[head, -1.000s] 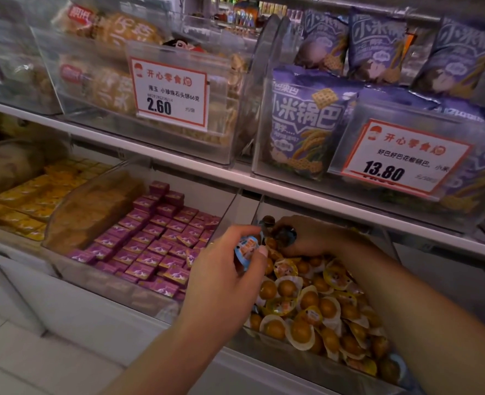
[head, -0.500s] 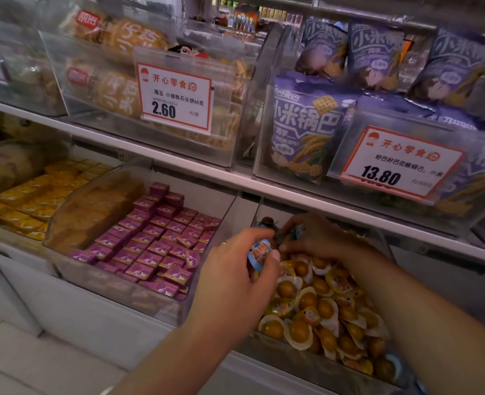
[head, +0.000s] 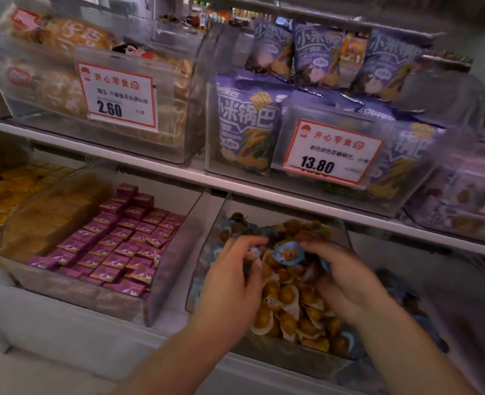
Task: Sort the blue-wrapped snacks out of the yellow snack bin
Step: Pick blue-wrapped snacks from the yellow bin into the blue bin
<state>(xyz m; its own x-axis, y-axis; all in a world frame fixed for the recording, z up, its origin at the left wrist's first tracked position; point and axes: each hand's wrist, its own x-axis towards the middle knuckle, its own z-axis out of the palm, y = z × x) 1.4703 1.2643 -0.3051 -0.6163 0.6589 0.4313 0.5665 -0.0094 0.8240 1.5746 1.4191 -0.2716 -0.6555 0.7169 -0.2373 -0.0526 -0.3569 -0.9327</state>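
Note:
A clear bin (head: 281, 357) on the lower shelf holds a heap of yellow-wrapped round snacks (head: 289, 309), with several blue-wrapped ones mixed in at the back (head: 244, 226). My left hand (head: 232, 289) is over the bin's left side, its fingers closed on a small blue-wrapped snack (head: 252, 253). My right hand (head: 346, 277) is over the bin's right side and pinches a round blue-wrapped snack (head: 288, 253) just above the heap. The two hands are close together, fingertips facing each other.
Left of the bin, another clear bin (head: 150, 292) holds purple boxes (head: 116, 249). Further left lie yellow packets (head: 4, 192). The white shelf edge (head: 292, 198) above carries bins of purple bags (head: 247, 124) and biscuits (head: 64, 89). Blue snacks show in a bin at the right (head: 400, 289).
My right hand has drawn back from the rear of the bin, now lifting a round blue-wrapped snack into view. My left hand stays low with its small blue snack. The camera has moved closer.

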